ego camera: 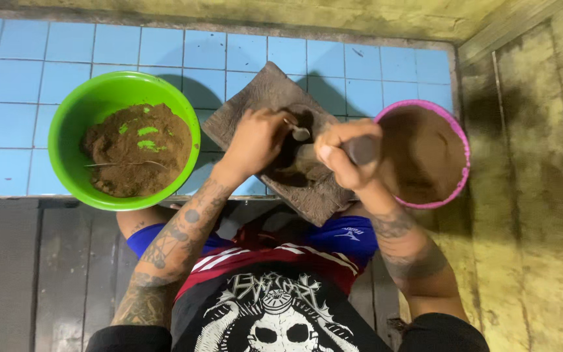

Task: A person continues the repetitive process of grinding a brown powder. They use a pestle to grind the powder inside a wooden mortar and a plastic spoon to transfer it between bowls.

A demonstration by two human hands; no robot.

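The person sits with a wooden board [275, 140] leaning over their lap. The right hand [346, 156] is closed around a thick round tool [363, 150], pressing it down on brown stuff on the board. The left hand [255, 140] pinches a small spoon [300, 133] beside it. I think this is the grinding or pressing step, and it calls for a firm push. Farther off on the blue tiled counter [21, 98], a green bowl [79, 111] and a pink bowl [454, 140] hold brown powder.

Glossy green plastic bowl [124, 91] holds matt, crumbly brown powder [139, 150]. The slab [265, 98] looks rough, dull stone. The pink-rimmed bowl [454, 133] looks plastic. Blue tiles [27, 65] shine smooth; the wall [535, 195] is rough, stained.
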